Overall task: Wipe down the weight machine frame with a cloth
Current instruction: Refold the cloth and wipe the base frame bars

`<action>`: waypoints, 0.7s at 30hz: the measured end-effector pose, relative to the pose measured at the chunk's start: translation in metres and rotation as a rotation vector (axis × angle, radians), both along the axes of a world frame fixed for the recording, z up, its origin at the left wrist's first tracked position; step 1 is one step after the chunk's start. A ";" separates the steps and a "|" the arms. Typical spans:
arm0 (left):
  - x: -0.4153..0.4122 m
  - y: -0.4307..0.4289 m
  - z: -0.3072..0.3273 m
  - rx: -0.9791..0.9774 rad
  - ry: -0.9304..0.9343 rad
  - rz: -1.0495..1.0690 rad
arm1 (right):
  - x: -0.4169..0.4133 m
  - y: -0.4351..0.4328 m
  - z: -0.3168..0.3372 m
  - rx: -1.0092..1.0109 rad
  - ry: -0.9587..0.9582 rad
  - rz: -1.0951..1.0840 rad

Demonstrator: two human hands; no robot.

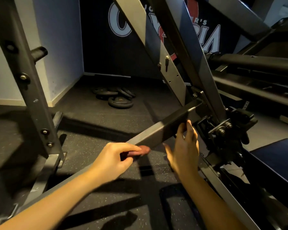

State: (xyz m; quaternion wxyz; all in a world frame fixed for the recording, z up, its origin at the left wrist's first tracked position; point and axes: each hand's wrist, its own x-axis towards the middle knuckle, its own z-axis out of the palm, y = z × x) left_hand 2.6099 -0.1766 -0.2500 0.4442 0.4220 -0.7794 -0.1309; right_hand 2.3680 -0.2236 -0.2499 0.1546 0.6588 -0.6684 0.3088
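Open floor (106, 123) lies beside the slanted frame bar (165, 128). The left hand (115, 161) pinches something small and reddish, blurred, at the bar's underside. The right hand (184, 150), fingers straight, touches the bar.

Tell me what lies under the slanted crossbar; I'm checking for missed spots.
Under the crossbar: speckled rubber floor in shadow. Both hands cover its lower near end.

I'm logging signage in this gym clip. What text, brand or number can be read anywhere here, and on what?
"ER'S": small white letters on the dark wall banner.
Large white outlined letters below on the same banner: mostly hidden by the frame beams, not readable whole.
No other text is legible.
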 end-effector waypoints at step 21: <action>-0.051 -0.049 0.071 -0.035 0.249 0.238 | 0.011 0.031 0.074 0.213 -0.904 0.359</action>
